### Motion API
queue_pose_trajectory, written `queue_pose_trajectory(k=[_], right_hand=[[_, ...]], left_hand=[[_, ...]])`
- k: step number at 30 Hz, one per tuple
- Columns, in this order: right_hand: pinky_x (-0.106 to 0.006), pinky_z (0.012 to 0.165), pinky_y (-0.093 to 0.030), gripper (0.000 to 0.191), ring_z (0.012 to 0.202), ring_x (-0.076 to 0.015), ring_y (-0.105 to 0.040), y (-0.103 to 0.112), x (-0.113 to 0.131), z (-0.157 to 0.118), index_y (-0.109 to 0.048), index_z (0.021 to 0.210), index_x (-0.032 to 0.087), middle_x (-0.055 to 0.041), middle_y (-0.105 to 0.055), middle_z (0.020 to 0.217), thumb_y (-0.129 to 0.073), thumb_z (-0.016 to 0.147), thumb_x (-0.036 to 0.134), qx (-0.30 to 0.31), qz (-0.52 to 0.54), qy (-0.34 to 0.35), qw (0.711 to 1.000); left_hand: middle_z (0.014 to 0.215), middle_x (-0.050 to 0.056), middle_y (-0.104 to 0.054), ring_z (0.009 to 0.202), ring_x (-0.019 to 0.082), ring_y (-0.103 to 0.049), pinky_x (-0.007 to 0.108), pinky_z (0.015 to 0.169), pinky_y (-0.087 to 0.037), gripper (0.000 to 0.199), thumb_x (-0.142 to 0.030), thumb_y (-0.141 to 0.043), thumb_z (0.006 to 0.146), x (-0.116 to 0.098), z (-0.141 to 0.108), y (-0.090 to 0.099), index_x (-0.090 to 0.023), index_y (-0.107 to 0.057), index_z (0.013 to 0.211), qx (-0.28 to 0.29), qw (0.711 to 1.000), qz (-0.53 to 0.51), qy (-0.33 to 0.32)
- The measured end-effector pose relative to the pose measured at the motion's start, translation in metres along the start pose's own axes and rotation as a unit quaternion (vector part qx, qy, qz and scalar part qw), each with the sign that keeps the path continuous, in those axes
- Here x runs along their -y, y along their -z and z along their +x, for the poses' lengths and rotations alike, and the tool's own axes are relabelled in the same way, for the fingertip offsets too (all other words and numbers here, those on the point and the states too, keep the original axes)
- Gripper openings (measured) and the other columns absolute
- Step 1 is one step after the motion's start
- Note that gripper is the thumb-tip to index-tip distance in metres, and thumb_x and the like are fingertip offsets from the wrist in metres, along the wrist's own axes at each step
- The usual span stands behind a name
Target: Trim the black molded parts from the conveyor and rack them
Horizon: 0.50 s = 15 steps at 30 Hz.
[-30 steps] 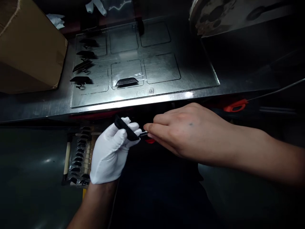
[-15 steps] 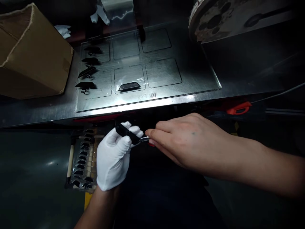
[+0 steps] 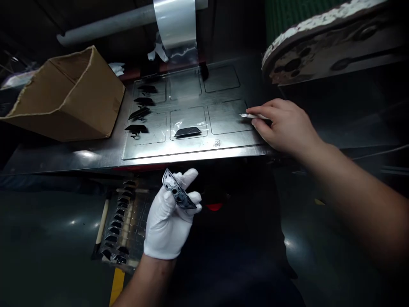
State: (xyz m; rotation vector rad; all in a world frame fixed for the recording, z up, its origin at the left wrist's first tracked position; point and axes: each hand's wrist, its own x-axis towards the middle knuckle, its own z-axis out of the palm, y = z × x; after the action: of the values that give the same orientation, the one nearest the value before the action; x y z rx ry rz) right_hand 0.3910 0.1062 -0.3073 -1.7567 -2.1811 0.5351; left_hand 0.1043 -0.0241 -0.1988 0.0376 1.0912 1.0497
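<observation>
My left hand, in a white glove, pinches a trapezoid black plastic part below the bench edge. The part's ribbed, hollow underside faces me. My bare right hand is over the right side of the sheet on the bench. Its thumb and fingers close on a craft knife with a slim pale handle, the blade tip pointing left. Another black part lies on clear film on the sheet. A column of several black parts with small clips, such as this front one, is along the sheet's left side.
An open cardboard box stands left of the clear sheet on the metal bench. At the right rises a machine wheel guard. Below, a rack tray holds several black parts. A film roll hangs behind.
My right hand has moved away from the part, right and up over the bench, with the knife. My left hand has turned the part so its underside shows. The view has shifted.
</observation>
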Motion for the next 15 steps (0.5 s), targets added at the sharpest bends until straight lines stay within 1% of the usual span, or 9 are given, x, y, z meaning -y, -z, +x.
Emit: queue_pose_trajectory(k=[3, 6, 8, 11, 13, 15], right_hand=[[-0.046, 0.1, -0.051, 0.041, 0.112, -0.0273, -0.056, -0.019, -0.014, -0.003, -0.068, 0.133, 0.024, -0.0084, -0.063, 0.121, -0.048, 0.103, 0.044, -0.06, 0.008, -0.009, 0.998], [-0.043, 0.1, -0.049, 0.044, 0.11, -0.0263, -0.055, -0.024, -0.014, -0.004, -0.069, 0.131, 0.019, -0.0095, -0.064, 0.121, -0.053, 0.099, 0.045, -0.112, 0.02, -0.009, 0.993], [-0.043, 0.099, -0.049, 0.044, 0.107, -0.0256, -0.055, -0.019, -0.013, -0.002, -0.07, 0.127, 0.016, -0.0111, -0.065, 0.118, -0.052, 0.099, 0.045, -0.131, 0.029, -0.009, 0.991], [-0.046, 0.098, -0.048, 0.045, 0.11, -0.0264, -0.056, -0.004, -0.009, -0.005, -0.068, 0.129, 0.014, -0.014, -0.063, 0.117, -0.048, 0.101, 0.043, -0.123, 0.04, -0.019, 0.991], [-0.047, 0.097, -0.048, 0.045, 0.111, -0.0267, -0.056, 0.007, 0.0, -0.023, -0.067, 0.129, 0.014, -0.0147, -0.063, 0.116, -0.046, 0.102, 0.043, -0.113, 0.045, -0.022, 0.992], [-0.046, 0.096, -0.049, 0.044, 0.11, -0.0266, -0.057, 0.016, 0.015, -0.054, -0.067, 0.128, 0.014, -0.0143, -0.063, 0.112, -0.045, 0.103, 0.043, -0.112, 0.049, -0.014, 0.992]], left_hand=[[0.134, 0.002, -0.068, 0.083, 0.009, -0.074, 0.018, 0.072, -0.063, 0.028, -0.038, -0.072, 0.087, -0.001, 0.002, -0.003, -0.029, -0.073, 0.114, 0.005, 1.0, -0.006, -0.003], [0.133, 0.002, -0.069, 0.082, 0.009, -0.073, 0.018, 0.071, -0.063, 0.029, -0.038, -0.073, 0.086, -0.001, 0.004, -0.006, -0.03, -0.073, 0.113, 0.016, 1.0, -0.012, -0.008], [0.133, 0.001, -0.069, 0.081, 0.008, -0.073, 0.018, 0.071, -0.063, 0.029, -0.038, -0.074, 0.086, -0.001, 0.004, -0.009, -0.03, -0.073, 0.113, 0.027, 0.999, -0.018, -0.014], [0.133, 0.001, -0.069, 0.08, 0.008, -0.073, 0.018, 0.072, -0.063, 0.029, -0.04, -0.075, 0.085, 0.0, 0.003, -0.012, -0.031, -0.072, 0.112, 0.042, 0.999, -0.02, -0.021], [0.133, 0.001, -0.069, 0.079, 0.008, -0.073, 0.018, 0.072, -0.063, 0.029, -0.041, -0.075, 0.085, 0.0, 0.003, -0.014, -0.031, -0.073, 0.113, 0.043, 0.998, -0.019, -0.031], [0.131, 0.001, -0.07, 0.077, 0.008, -0.072, 0.018, 0.069, -0.062, 0.028, -0.041, -0.075, 0.085, 0.001, 0.003, -0.016, -0.032, -0.073, 0.111, 0.043, 0.998, -0.019, -0.044]])
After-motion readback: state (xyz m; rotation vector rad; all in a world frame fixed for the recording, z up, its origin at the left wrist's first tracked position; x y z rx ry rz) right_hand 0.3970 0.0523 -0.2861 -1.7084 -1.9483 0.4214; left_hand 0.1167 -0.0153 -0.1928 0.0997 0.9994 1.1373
